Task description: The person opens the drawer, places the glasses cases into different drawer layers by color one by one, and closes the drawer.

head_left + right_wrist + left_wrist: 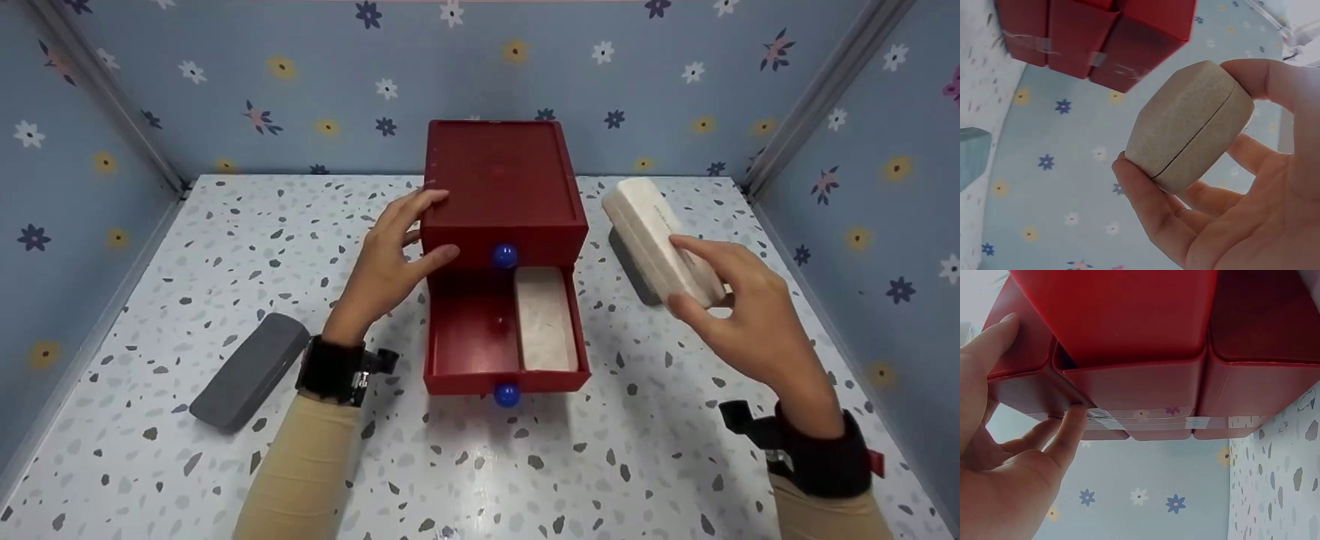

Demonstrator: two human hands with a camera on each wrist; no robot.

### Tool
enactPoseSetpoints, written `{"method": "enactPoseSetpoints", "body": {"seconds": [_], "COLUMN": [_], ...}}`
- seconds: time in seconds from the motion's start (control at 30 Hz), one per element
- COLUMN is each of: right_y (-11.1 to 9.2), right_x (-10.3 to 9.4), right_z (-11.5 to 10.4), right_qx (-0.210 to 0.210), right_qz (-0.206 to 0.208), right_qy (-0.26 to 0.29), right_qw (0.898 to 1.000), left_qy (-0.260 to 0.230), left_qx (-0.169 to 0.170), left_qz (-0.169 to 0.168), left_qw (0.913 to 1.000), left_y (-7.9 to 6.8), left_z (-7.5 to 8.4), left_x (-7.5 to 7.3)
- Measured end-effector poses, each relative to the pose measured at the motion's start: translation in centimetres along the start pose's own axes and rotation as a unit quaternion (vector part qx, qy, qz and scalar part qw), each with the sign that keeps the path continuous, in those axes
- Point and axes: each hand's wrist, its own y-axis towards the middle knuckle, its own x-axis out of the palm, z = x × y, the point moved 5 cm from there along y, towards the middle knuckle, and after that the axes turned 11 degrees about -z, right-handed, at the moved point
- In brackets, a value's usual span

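A red drawer cabinet [495, 176] stands with its lower drawer [472, 337] pulled out. My left hand [384, 259] holds its left front corner, thumb on the front and fingers along the side and top edge. Inside the drawer, on the right, lies a beige glasses case [546, 319]. My right hand [750, 315] grips another beige glasses case [652, 225] by its near end, thumb and fingers on opposite sides. This case is tilted above the table; the right wrist view shows its end and closed seam [1196, 126]. A dark grey case [634, 266] lies partly hidden below it.
A second dark grey glasses case [251, 371] lies on the left of the speckled table [480, 480]. Blue knobs [505, 256] stick out from the drawer fronts. Floral panels [480, 67] enclose the table at the back and sides. Clear tape [1151, 421] runs across the cabinet.
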Motion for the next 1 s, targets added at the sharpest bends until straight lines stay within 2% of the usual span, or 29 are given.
{"method": "enactPoseSetpoints", "body": {"seconds": [0.27,0.47,0.67,1.0], "right_y": [-1.3,-2.1,-2.5,-1.8], "right_x": [-0.5,-0.2,0.7,3.0], "right_z": [-2.8,-4.7,-6.3,-7.8], "right_qx": [-0.033,-0.063,-0.090,-0.111], "right_qz": [0.001,-0.018,-0.053,-0.100], "right_qy": [0.006,0.002,-0.007,-0.021], "right_qw": [0.999,0.998,0.995,0.989], "left_qy": [-0.009,-0.008,-0.006,0.000], "left_qx": [0.003,0.002,0.003,-0.002], "left_qz": [0.003,0.003,-0.002,-0.002], "left_qw": [1.0000,1.0000,1.0000,1.0000], "left_y": [0.0,0.0,0.0,0.0], "left_z": [-0.3,-0.2,-0.1,-0.2], "left_x": [0.0,0.0,0.0,0.0]}}
